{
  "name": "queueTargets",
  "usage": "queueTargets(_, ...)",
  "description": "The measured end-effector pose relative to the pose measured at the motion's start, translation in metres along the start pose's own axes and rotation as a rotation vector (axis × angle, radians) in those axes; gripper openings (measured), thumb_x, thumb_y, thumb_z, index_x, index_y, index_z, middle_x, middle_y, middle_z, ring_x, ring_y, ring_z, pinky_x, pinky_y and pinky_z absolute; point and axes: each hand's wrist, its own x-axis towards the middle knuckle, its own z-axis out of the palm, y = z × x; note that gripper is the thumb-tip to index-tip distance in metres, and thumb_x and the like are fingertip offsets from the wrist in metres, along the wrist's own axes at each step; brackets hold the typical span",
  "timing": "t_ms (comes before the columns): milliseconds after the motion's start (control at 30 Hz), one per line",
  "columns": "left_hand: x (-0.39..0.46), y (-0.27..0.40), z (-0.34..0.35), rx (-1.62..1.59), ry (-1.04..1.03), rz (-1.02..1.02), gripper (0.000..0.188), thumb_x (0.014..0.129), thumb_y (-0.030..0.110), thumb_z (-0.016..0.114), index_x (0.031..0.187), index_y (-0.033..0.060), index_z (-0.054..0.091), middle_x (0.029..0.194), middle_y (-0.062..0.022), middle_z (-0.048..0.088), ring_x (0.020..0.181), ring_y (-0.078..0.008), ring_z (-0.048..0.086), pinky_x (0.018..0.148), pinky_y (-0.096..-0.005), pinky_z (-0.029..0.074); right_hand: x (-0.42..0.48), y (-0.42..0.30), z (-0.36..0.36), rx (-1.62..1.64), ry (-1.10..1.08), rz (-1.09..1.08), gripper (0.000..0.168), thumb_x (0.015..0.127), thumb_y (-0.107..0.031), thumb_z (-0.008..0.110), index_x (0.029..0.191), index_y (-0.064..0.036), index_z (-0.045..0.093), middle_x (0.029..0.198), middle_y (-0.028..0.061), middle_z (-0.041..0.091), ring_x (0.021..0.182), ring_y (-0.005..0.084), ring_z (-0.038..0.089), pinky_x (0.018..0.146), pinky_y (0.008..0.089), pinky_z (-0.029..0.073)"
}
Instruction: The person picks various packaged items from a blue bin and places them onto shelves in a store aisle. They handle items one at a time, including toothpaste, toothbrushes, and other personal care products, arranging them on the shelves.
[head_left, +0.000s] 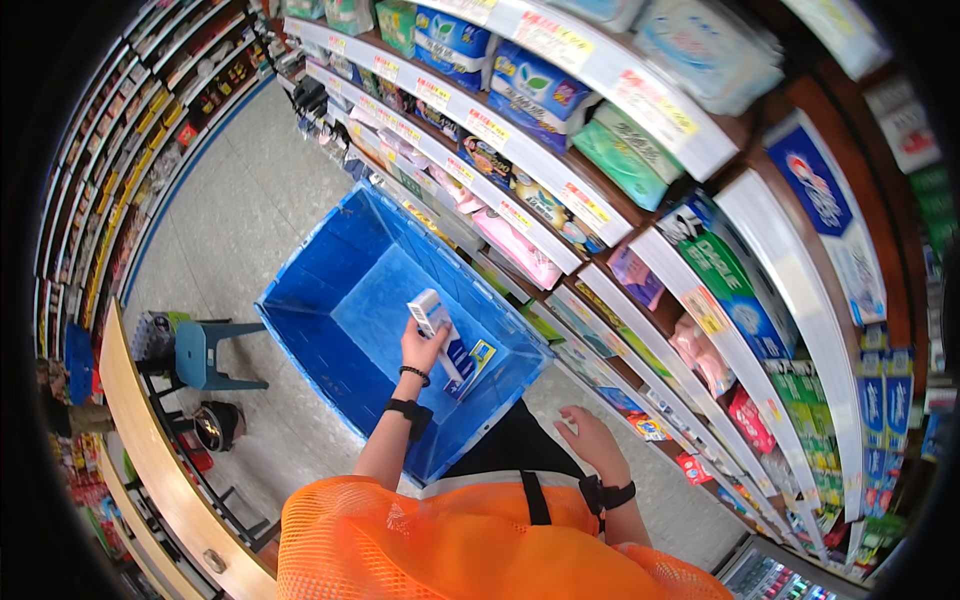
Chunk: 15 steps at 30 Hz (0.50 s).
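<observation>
A large blue plastic crate (315, 360) stands before me. Inside it, my left hand (422, 345) grips a white box (429, 306) with a printed code on its end. Just below and to the right of that hand are blue-and-white toothpaste-style boxes (459, 356) and a card or pack with a yellow-and-blue corner (482, 354); whether they are held or lie in the crate, I cannot tell. My right hand (592, 439) is empty, its fingers apart, between my body and the shelves. Both wrists wear dark bands.
Shelves (600, 217) of packaged sanitary goods and toothpaste boxes (817, 202) run close along the right. At the left are a blue-green plastic stool (196, 354), a round dark container (217, 426) and a wooden counter edge (142, 420). More stocked shelves (112, 150) stand at the far left.
</observation>
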Motion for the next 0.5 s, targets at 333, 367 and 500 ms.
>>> queueTargets(333, -0.092, 0.241, -0.007, -0.92, -0.232, -0.233, 0.025, 0.087, 0.015, 0.068, 0.107, 0.006, 0.055, 0.101, -0.0033, 0.063, 0.087, -0.0129, 0.064, 0.069, -0.0291, 0.057, -0.037, -0.092, -0.06, 0.898, 0.112, -0.227, 0.043, 0.097, -0.021, 0.056, 0.131, 0.0, 0.041, 0.117, 0.0115, 0.061, 0.105, 0.0211, 0.061, 0.091, 0.0307, 0.047)
queueTargets(367, -0.104, 0.254, -0.001, -0.932, -0.26, -0.235, 0.025, 0.087, 0.014, 0.067, 0.107, 0.0059, 0.055, 0.101, -0.0035, 0.063, 0.088, -0.0132, 0.064, 0.071, -0.0297, 0.056, -0.047, -0.095, -0.065, 0.96, 0.129, -0.232, 0.044, 0.097, -0.02, 0.056, 0.132, 0.0, 0.04, 0.117, 0.0118, 0.06, 0.104, 0.0208, 0.061, 0.09, 0.0304, 0.047)
queueTargets(500, -0.143, 0.289, 0.029, -0.95, -0.433, -0.193, 0.026, 0.091, 0.018, 0.062, 0.113, 0.0059, 0.055, 0.109, -0.0062, 0.062, 0.099, -0.0173, 0.062, 0.085, -0.0356, 0.052, -0.081, -0.085, -0.101, 1.084, 0.288, -0.251, 0.038, 0.096, -0.018, 0.057, 0.126, 0.001, 0.044, 0.113, 0.0116, 0.062, 0.096, 0.0183, 0.063, 0.084, 0.03, 0.049)
